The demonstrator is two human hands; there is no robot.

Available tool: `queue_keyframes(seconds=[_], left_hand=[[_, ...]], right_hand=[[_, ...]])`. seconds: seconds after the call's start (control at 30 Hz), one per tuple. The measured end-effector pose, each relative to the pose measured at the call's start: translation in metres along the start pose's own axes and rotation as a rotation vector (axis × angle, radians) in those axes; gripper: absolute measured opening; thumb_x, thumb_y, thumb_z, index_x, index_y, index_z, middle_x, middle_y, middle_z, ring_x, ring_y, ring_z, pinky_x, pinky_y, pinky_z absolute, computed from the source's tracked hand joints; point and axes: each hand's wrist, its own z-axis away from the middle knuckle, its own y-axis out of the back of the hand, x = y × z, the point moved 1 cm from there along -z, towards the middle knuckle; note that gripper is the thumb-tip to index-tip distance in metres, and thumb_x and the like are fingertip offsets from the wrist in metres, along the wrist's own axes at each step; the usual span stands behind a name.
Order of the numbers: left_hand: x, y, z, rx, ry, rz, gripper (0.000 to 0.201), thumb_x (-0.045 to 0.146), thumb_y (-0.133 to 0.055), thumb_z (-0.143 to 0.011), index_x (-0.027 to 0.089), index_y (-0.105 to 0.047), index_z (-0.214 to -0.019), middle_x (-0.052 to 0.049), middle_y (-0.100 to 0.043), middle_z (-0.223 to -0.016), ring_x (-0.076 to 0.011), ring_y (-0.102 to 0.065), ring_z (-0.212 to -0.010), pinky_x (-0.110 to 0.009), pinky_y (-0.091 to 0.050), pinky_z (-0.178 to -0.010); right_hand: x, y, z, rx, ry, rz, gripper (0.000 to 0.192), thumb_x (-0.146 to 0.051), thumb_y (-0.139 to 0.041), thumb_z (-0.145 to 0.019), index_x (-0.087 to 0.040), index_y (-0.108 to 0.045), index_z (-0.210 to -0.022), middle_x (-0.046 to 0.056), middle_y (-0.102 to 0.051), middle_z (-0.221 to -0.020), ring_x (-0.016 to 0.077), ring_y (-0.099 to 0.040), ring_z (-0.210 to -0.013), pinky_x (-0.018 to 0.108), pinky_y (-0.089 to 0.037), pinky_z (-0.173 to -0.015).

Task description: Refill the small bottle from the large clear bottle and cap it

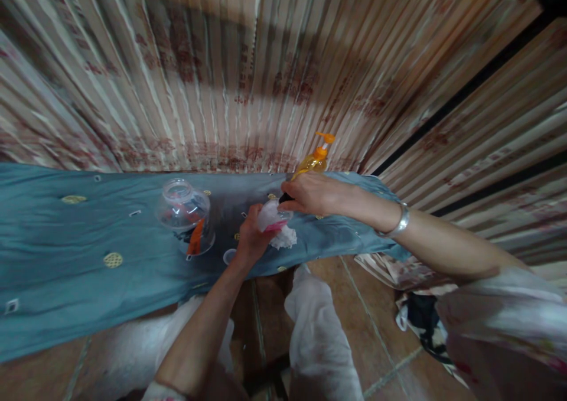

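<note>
My left hand [253, 235] is wrapped round a small clear, whitish cup [268, 214] with pink at its lower part. Over the cup's right side, my right hand [310, 193] pinches a dark, black-ended object [284, 198]; its kind cannot be made out. Just below the cup lies a white crumpled piece [284, 239] that looks like tissue. A small round clear lid or dish [229, 256] rests by my left wrist. Behind my right hand stands an amber bottle [312, 164] with an orange pump top, its lower part hidden.
To the left, a clear round jar [182, 213] with orange and dark items stands on the blue patterned cloth [110, 230]. Patterned curtains [248, 94] hang behind the covered surface. Tiled floor [367, 324] and a black-and-white item [425, 324] show below right.
</note>
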Motion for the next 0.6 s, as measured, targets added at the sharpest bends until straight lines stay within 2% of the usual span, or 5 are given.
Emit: queue_keyframes(seconds=[0.17, 0.27, 0.33, 0.5, 0.6], left_hand=[[0.0017, 0.0008, -0.0010, -0.003, 0.008, -0.002, 0.062, 0.025, -0.092, -0.067, 0.025, -0.059, -0.120, -0.003, -0.079, -0.106, -0.0270, -0.079, -0.090, -0.035, -0.063, -0.077], [0.0027, 0.0011, -0.0016, -0.012, 0.013, -0.003, 0.061, 0.024, -0.092, -0.067, 0.025, -0.060, -0.119, -0.003, -0.080, -0.106, -0.0270, -0.080, -0.090, -0.035, -0.064, -0.077], [0.0029, 0.0010, -0.0016, -0.017, 0.017, -0.004, 0.062, 0.024, -0.092, -0.067, 0.025, -0.059, -0.120, -0.003, -0.080, -0.107, -0.0267, -0.080, -0.090, -0.034, -0.064, -0.077], [0.0029, 0.0001, -0.0014, -0.021, 0.023, -0.005, 0.062, 0.026, -0.092, -0.067, 0.024, -0.059, -0.119, -0.004, -0.080, -0.108, -0.0269, -0.080, -0.092, -0.035, -0.064, -0.079], [0.0033, -0.0005, -0.0011, -0.024, 0.019, -0.002, 0.060, 0.028, -0.092, -0.069, 0.024, -0.060, -0.119, -0.004, -0.080, -0.107, -0.0266, -0.080, -0.092, -0.035, -0.064, -0.078]], right_hand=[[-0.0023, 0.0013, 0.0031, -0.010, 0.034, -0.033, 0.038, -0.034, -0.072, -0.105, -0.011, -0.068, -0.136, 0.014, -0.081, -0.106, 0.0241, -0.073, -0.093, 0.031, -0.036, -0.071], [-0.0024, -0.0003, 0.0021, -0.029, 0.005, 0.003, 0.032, -0.035, -0.064, -0.110, -0.010, -0.072, -0.128, 0.017, -0.081, -0.107, 0.0259, -0.074, -0.096, 0.032, -0.035, -0.070], [-0.0010, -0.0022, 0.0006, -0.023, -0.015, 0.014, 0.038, -0.042, -0.063, -0.111, -0.009, -0.073, -0.126, 0.018, -0.081, -0.109, 0.0274, -0.075, -0.098, 0.032, -0.036, -0.071], [0.0036, -0.0056, -0.0006, 0.021, 0.037, -0.053, 0.040, -0.035, -0.073, -0.104, -0.013, -0.069, -0.137, 0.015, -0.081, -0.111, 0.0260, -0.075, -0.099, 0.031, -0.039, -0.073], [0.0052, -0.0072, -0.0011, 0.012, 0.017, -0.038, 0.031, -0.037, -0.064, -0.109, -0.012, -0.075, -0.124, 0.015, -0.082, -0.105, 0.0255, -0.075, -0.094, 0.031, -0.037, -0.071]])
